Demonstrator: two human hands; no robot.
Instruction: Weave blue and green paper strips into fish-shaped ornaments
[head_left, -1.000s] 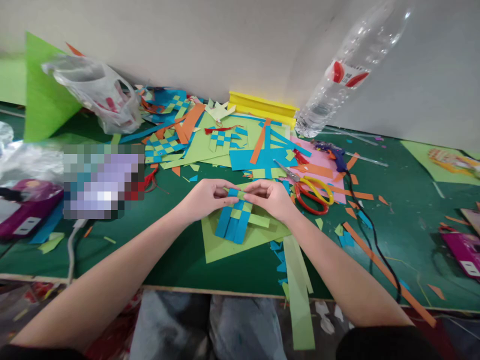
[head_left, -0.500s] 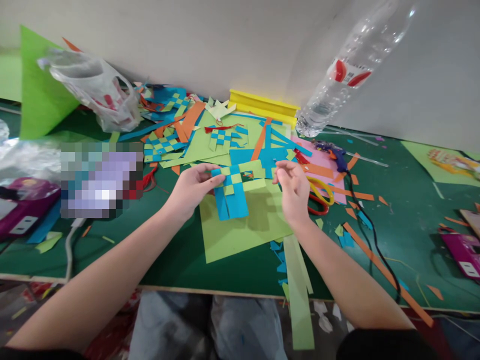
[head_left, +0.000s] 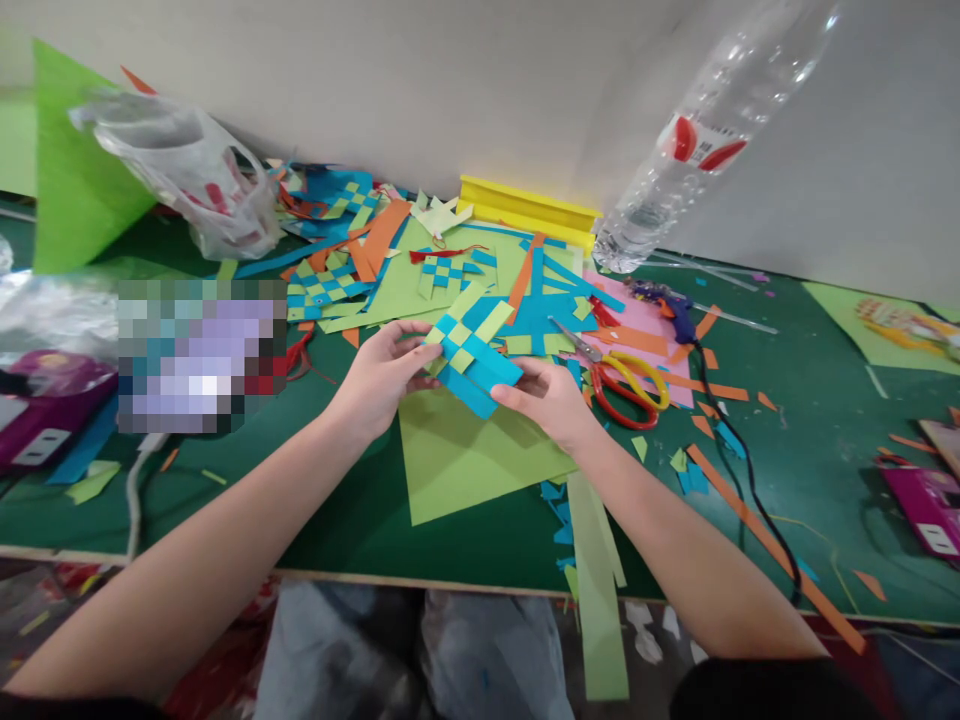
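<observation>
A woven paper piece (head_left: pixel 463 345) in blue and light green strips is held up between both hands, over a light green paper sheet (head_left: pixel 465 465). Its checkered part lies by my left hand (head_left: pixel 382 385), whose thumb and fingers pinch the left edge. The blue ends point down and right, where my right hand (head_left: pixel 551 400) grips them between thumb and fingers. To the right of that hand lie scissors (head_left: pixel 626 385) with yellow and red handles, blades slightly apart. Finished-looking woven paper fish (head_left: pixel 450 272) with a red tassel rests on paper behind.
A clear plastic bottle (head_left: pixel 690 150) leans at the back right, near a yellow strip holder (head_left: pixel 529 210). A blue glue gun (head_left: pixel 675 312) with a black cord lies right. A bagged cup (head_left: pixel 202 180) stands back left. Paper scraps and orange strips (head_left: pixel 772 545) litter the green table (head_left: pixel 337 530).
The woven piece has turned so its blue ends point to the lower right. My right hand has moved left and down and taken hold of those ends, uncovering the scissors.
</observation>
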